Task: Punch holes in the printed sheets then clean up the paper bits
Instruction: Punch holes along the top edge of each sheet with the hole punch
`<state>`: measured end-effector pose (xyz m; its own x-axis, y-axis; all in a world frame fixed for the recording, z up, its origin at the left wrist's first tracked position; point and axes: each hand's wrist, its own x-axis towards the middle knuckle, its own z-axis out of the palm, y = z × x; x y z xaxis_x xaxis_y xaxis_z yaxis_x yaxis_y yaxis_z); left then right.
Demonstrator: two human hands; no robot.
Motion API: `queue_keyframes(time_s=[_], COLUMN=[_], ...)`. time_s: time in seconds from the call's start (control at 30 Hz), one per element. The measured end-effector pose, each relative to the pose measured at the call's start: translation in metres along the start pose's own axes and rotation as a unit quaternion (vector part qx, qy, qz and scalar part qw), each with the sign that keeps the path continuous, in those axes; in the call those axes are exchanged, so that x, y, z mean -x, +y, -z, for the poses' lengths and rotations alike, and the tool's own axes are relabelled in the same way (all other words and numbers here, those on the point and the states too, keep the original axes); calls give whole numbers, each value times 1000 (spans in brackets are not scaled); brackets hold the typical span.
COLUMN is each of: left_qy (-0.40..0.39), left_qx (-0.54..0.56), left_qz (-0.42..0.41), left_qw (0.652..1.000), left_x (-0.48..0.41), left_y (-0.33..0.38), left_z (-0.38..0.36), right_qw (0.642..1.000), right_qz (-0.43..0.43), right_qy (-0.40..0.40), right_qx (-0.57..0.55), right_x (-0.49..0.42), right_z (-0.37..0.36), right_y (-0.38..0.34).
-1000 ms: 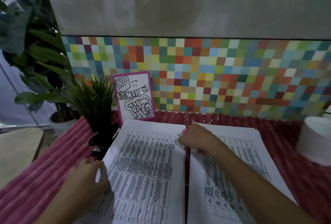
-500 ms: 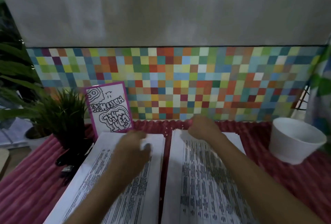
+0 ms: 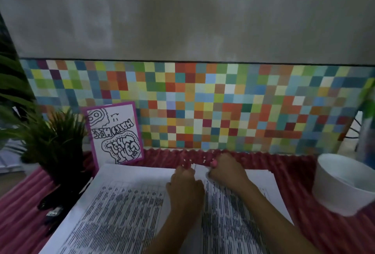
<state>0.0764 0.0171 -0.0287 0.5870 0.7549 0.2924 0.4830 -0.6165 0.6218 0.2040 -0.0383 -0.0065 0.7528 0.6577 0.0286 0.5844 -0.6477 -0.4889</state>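
Note:
Two stacks of printed sheets lie side by side on the red ribbed table cover, the left stack (image 3: 125,209) and the right stack (image 3: 239,213). Both hands meet at the far end of the gap between them. My left hand (image 3: 185,186) lies on the inner top corner of the left stack with its fingers curled. My right hand (image 3: 227,172) is curled at the top edge of the right stack, a pink nail showing. Small white paper bits (image 3: 190,160) dot the red cover just beyond the fingertips. What the fingers hold, if anything, is blurred.
A white bowl (image 3: 343,184) stands at the right. A doodle card (image 3: 114,134) in a purple frame leans on the coloured tile wall. A dark potted plant (image 3: 54,142) stands at the left, with a black object (image 3: 52,211) lying beside the left stack.
My left hand has moved from the left stack's outer edge across the sheet to the top of the gap, next to my right hand. The view has shifted right.

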Motion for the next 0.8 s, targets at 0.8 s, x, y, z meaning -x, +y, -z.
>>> queue_keyframes(time_s=[0.8], left_qy=[54], left_qx=[187], left_qz=[-22], left_qw=[981], left_x=[-12], left_y=[-10], left_z=[5], right_qw=[981], right_qz=[16], right_qy=[54], right_qx=[-184], right_x=[13], right_z=[21], right_y=[-11])
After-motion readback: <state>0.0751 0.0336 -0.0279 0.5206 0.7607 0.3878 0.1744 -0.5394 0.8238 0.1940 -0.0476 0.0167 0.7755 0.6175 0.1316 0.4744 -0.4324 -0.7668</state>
